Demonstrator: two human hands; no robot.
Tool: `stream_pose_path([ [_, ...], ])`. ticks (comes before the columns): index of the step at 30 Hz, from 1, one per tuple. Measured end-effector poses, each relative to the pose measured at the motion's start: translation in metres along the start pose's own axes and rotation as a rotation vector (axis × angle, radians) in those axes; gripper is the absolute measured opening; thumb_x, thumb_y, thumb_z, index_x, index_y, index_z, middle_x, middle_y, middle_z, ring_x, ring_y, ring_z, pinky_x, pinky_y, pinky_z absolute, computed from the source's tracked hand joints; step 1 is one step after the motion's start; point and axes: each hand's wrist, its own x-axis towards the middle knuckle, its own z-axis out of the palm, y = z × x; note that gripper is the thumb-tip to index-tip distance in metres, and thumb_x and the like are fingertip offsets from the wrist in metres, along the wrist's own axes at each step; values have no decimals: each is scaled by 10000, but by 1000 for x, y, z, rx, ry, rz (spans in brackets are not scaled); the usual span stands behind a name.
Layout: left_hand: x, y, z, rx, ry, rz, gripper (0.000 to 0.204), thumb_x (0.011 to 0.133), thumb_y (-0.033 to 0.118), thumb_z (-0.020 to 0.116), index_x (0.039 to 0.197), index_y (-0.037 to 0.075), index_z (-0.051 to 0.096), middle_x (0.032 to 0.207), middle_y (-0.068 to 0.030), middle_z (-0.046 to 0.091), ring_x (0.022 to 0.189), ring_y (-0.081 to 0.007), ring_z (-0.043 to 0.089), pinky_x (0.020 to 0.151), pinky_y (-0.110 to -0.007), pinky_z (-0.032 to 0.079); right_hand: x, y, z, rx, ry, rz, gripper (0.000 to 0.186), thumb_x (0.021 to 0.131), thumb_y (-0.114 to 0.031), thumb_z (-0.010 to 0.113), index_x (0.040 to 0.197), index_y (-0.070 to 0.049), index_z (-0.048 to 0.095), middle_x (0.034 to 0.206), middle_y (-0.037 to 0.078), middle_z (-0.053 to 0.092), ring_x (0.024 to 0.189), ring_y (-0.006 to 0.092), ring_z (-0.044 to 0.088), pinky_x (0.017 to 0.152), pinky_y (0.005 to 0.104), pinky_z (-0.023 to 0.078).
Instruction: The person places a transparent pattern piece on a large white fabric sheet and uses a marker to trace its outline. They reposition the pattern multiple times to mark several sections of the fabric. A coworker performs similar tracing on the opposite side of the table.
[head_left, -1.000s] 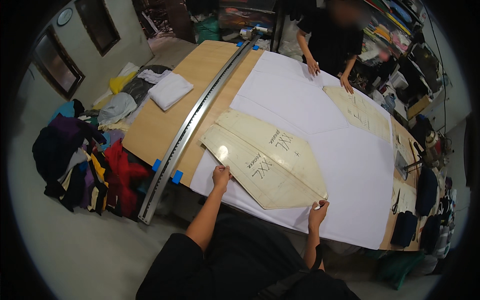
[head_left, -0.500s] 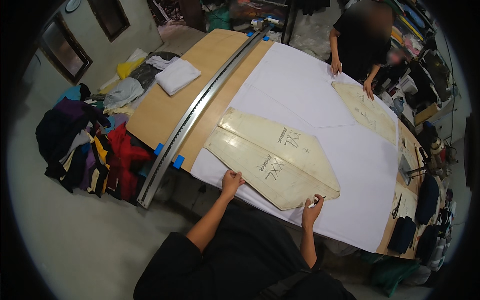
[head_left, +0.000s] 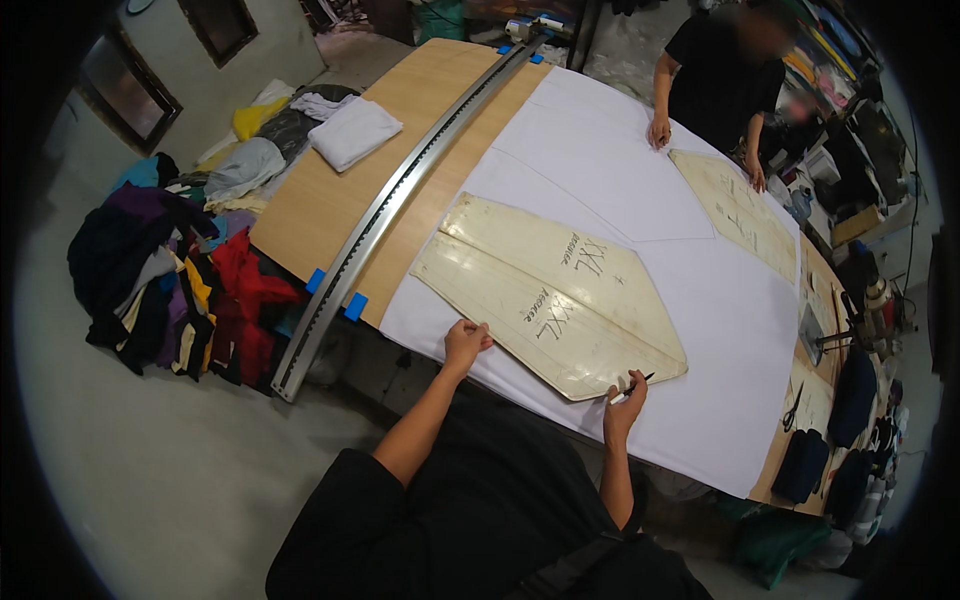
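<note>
A large cream pattern template (head_left: 530, 280) with dark handwritten markings lies on white fabric (head_left: 730, 400) over the wooden table (head_left: 330, 215). My left hand (head_left: 467, 345) is closed on the template's lower-left edge, fingertips pinched at it. At the lower edge near the right corner, my right hand (head_left: 625, 395) is closed round a pen (head_left: 620, 395) with a white barrel and a dark tip. A second cream template (head_left: 735, 220) lies at the far right of the fabric, where a co-worker's hands (head_left: 754, 170) rest by it. Faint lines are drawn on the fabric between the two templates.
A long metal rail (head_left: 395, 200) crosses the table left of the fabric. Folded white cloth (head_left: 355, 135) sits on the wood; garment heaps (head_left: 140, 280) lie at the left. A co-worker (head_left: 715, 80) stands across the table. Scissors (head_left: 792, 410) and dark bundles (head_left: 800, 465) lie at the right.
The view has shifted, so the table appears higher. My right hand has moved leftward along the template edge from its right corner, and the pen's dark tip now shows. My left hand remains at the edge.
</note>
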Motion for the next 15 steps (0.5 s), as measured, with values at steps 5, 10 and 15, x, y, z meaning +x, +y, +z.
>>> stream_pose_path([
  [5,8,-1,-3,-3,-2,-6,268,1085,152,791,1093,-64,632,960,-142,758,833,-180,789,765,-311,705,7,0,7,-104,4,-65,628,914,37,765,1514,-15,587,1590,264,560,1506,464,506,1285,521,411],
  [10,10,-6,-5,32,-8,6,282,1082,158,797,1104,-73,638,954,-149,764,821,-183,792,746,-315,703,8,6,11,-86,22,-30,622,915,18,775,1510,-23,600,1589,259,572,1505,458,510,1282,524,408],
  [15,11,-7,-5,34,-26,17,282,1088,163,790,1118,-75,642,954,-164,776,818,-190,797,742,-321,702,8,14,10,-96,11,-59,620,915,8,788,1508,-23,608,1572,255,589,1498,458,515,1278,527,407],
])
